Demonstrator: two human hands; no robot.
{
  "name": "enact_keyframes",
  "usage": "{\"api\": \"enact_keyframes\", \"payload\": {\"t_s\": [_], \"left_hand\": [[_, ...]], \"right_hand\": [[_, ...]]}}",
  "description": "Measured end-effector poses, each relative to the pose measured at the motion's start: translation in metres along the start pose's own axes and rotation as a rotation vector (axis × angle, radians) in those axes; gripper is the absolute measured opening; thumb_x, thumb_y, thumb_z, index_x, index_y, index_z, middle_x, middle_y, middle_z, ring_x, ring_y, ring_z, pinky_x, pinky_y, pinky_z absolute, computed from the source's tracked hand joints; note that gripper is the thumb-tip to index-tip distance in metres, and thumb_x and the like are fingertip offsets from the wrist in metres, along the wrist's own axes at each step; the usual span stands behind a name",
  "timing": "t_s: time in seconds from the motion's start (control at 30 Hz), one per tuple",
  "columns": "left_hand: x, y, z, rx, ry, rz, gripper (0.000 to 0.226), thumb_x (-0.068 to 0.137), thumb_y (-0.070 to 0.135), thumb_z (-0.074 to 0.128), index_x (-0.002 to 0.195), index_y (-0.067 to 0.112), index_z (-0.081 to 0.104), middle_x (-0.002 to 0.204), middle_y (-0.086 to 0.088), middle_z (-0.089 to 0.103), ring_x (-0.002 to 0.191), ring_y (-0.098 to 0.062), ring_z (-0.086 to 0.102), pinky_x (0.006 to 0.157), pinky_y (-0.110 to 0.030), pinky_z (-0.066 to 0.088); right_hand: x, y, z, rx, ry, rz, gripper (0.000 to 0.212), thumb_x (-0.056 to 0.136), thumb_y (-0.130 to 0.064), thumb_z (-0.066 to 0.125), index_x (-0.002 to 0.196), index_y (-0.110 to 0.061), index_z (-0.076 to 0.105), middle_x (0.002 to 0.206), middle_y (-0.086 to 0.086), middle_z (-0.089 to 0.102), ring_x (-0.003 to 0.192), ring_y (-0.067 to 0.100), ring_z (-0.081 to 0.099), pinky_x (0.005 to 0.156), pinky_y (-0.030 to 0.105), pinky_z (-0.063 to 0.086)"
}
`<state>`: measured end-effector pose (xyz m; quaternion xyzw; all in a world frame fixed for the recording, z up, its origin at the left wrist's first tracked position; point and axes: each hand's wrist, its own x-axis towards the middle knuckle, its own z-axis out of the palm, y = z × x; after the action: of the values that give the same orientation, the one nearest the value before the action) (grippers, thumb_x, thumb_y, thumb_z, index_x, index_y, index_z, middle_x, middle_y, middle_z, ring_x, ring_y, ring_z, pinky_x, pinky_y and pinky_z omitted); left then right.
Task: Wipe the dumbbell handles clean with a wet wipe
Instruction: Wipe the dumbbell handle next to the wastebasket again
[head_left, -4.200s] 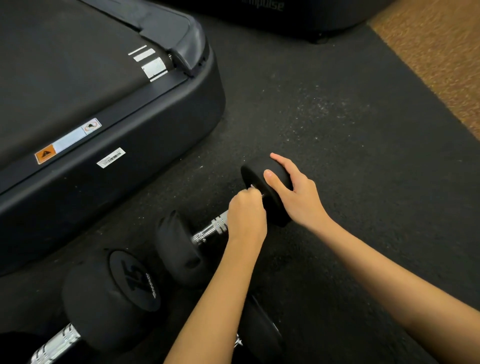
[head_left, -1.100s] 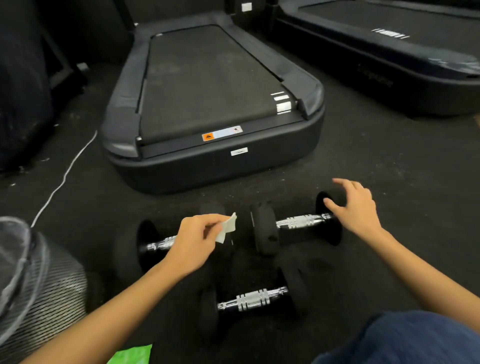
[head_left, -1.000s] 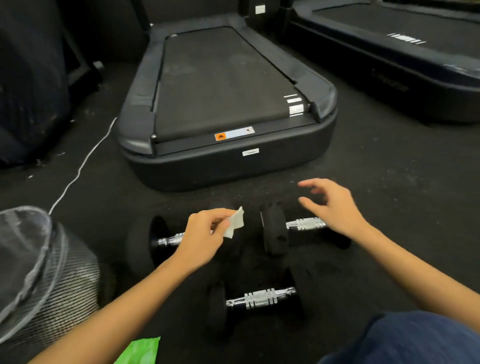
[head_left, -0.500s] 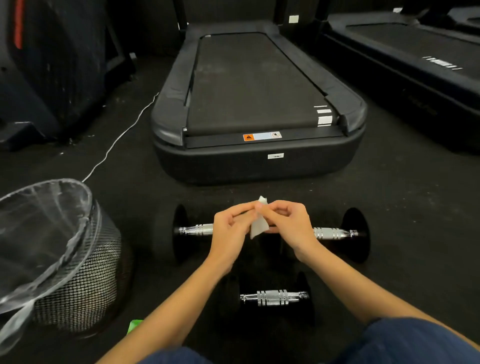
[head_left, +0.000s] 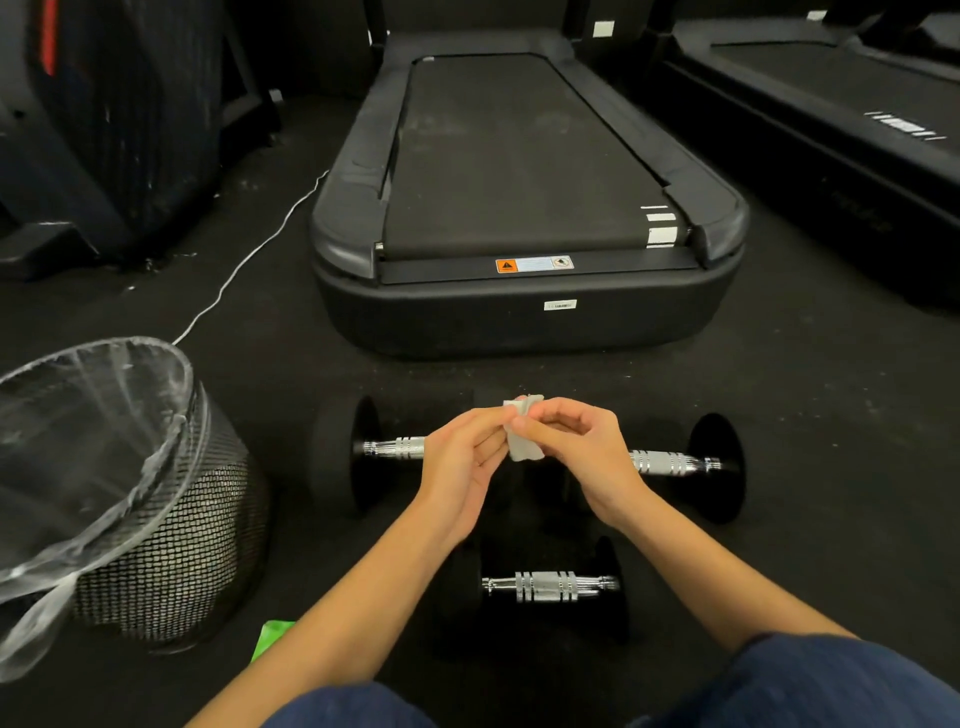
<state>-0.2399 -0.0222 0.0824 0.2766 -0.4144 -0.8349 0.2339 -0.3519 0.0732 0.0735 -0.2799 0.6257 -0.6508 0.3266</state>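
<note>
Three dumbbells were seen on the dark, rubbery floor mat: a left dumbbell (head_left: 374, 452) and a right dumbbell (head_left: 691, 465) lying roughly end to end, and a near dumbbell (head_left: 550, 587) closer to the person. Black round heads and shiny ridged chrome handles were noted on all three. A small crumpled white wet wipe (head_left: 522, 439) was pinched between both hands above the gap between the two far dumbbells, clear of every handle. The left hand (head_left: 462, 462) was closed on the wipe's left edge with fingertips; the right hand (head_left: 576, 447) was curled, gripping the wipe from the right. A black wire-mesh bin (head_left: 171, 545), lined with a clear, wrinkled plastic bag, was placed at the left. A bright green packet (head_left: 270, 636) was partly hidden beside the left forearm. A flat treadmill (head_left: 519, 208) with rounded plastic end caps and a matte belt was set beyond the dumbbells; a thin white cable (head_left: 249, 260) was trailed across the mat. Dark blue fabric was visible over the knees.
</note>
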Motion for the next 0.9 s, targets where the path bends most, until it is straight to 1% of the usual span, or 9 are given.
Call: {"api": "enact_keyframes", "payload": {"t_s": [0.1,0.2,0.33,0.43,0.57,0.63,0.7,0.8,0.9], "left_hand": [[0.0,0.0,-0.001,-0.055,0.015,-0.028,0.036,0.089,0.009,0.062,0.121,-0.008,0.063,0.118,-0.016,0.07,0.113,-0.026,0.067,0.097,-0.037,0.051],[0.0,0.0,-0.001,-0.105,0.085,-0.045,0.033,0.089,0.01,0.064,0.12,-0.003,0.065,0.115,-0.016,0.072,0.107,-0.026,0.07,0.094,-0.039,0.053],[-0.001,0.001,-0.004,-0.069,0.168,-0.045,0.017,0.092,0.013,0.065,0.106,0.006,0.07,0.112,-0.011,0.074,0.105,-0.024,0.071,0.092,-0.042,0.055],[-0.003,0.001,-0.005,-0.012,0.19,-0.053,0.018,0.092,0.016,0.065,0.106,0.006,0.07,0.112,-0.01,0.073,0.102,-0.023,0.072,0.088,-0.042,0.057],[-0.005,0.001,-0.003,0.099,0.245,0.036,0.017,0.094,0.013,0.064,0.105,0.003,0.07,0.106,-0.01,0.074,0.095,-0.022,0.073,0.074,-0.034,0.06],[-0.006,0.002,-0.003,0.148,0.258,0.071,0.013,0.094,0.011,0.063,0.103,0.004,0.07,0.104,-0.009,0.075,0.093,-0.021,0.074,0.072,-0.031,0.06],[-0.007,0.002,-0.003,0.193,0.264,0.088,0.013,0.094,0.01,0.063,0.104,0.005,0.069,0.105,-0.009,0.074,0.095,-0.021,0.073,0.075,-0.032,0.061],[-0.008,0.004,-0.006,0.239,0.265,0.127,0.019,0.093,0.007,0.064,0.112,0.009,0.063,0.104,-0.011,0.074,0.094,-0.022,0.073,0.078,-0.036,0.061],[-0.011,0.006,-0.009,0.245,0.205,0.197,0.032,0.089,0.0,0.066,0.117,0.014,0.057,0.092,-0.013,0.076,0.09,-0.023,0.074,0.075,-0.034,0.061]], "right_hand": [[-0.001,-0.001,-0.001,0.043,-0.005,0.024,0.016,0.086,-0.013,0.069,0.099,-0.005,0.073,0.098,0.012,0.073,0.098,0.026,0.069,0.087,0.037,0.056],[0.0,-0.003,-0.006,0.103,0.083,0.062,0.008,0.09,-0.007,0.062,0.09,-0.006,0.07,0.098,0.011,0.072,0.096,0.025,0.069,0.086,0.038,0.056],[0.003,-0.009,-0.014,0.206,0.129,0.121,0.015,0.095,-0.01,0.052,0.099,-0.004,0.065,0.102,0.009,0.07,0.094,0.022,0.068,0.081,0.037,0.056],[0.002,-0.011,-0.014,0.169,0.106,0.134,0.02,0.097,-0.014,0.048,0.104,-0.005,0.064,0.103,0.008,0.069,0.095,0.021,0.067,0.075,0.034,0.055],[0.0,-0.009,-0.012,0.216,0.098,0.193,0.022,0.098,-0.017,0.046,0.112,-0.005,0.06,0.112,0.015,0.068,0.099,0.026,0.069,0.072,0.035,0.055],[-0.001,-0.009,-0.011,0.295,0.114,0.261,0.023,0.098,-0.018,0.048,0.115,-0.006,0.059,0.115,0.017,0.068,0.099,0.028,0.069,0.072,0.036,0.056],[-0.001,-0.01,-0.011,0.354,0.11,0.336,0.025,0.097,-0.023,0.052,0.118,-0.009,0.059,0.114,0.016,0.069,0.099,0.028,0.07,0.073,0.039,0.057],[0.0,-0.013,-0.014,0.315,0.059,0.384,0.036,0.086,-0.031,0.068,0.117,-0.014,0.059,0.111,0.014,0.07,0.097,0.028,0.071,0.075,0.042,0.059],[0.0,-0.013,-0.015,0.228,0.048,0.345,0.059,0.074,-0.005,0.077,0.127,-0.014,0.053,0.113,0.014,0.068,0.097,0.028,0.071,0.074,0.038,0.06]]}}
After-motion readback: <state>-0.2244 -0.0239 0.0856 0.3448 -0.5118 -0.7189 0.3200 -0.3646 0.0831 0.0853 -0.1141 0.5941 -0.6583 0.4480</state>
